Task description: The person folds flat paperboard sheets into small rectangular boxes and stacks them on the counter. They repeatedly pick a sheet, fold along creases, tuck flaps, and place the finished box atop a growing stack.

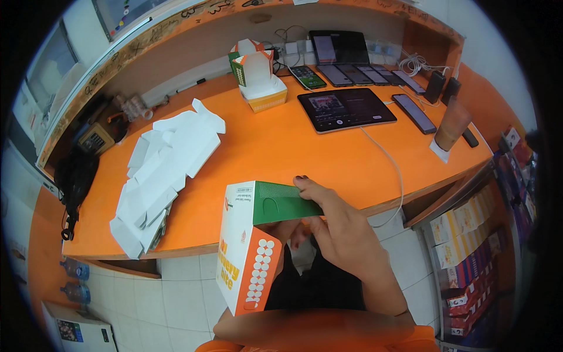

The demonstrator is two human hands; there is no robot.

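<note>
Above the near edge of the desk is a folding food carton [236, 246], white with a green panel and an orange panel dotted with white circles. My right hand [346, 234] grips the green panel, its fingertips over the far edge and the thumb underneath. Behind the orange panel is my left hand [284, 237], bent against the carton's inner side; most of it is hidden by the card. Flat unfolded white cartons [170, 152] lie in a loose stack on the desk to the left. Several formed cartons [258, 79] are stacked at the back.
A tablet [346, 110] with a white cable lies on the orange desk [264, 146]. Several phones stand or lie behind it. A brown drink in a clear cup [453, 129] stands at the right. Shelves with packets [463, 229] flank the right side; a black bag [76, 176] hangs left.
</note>
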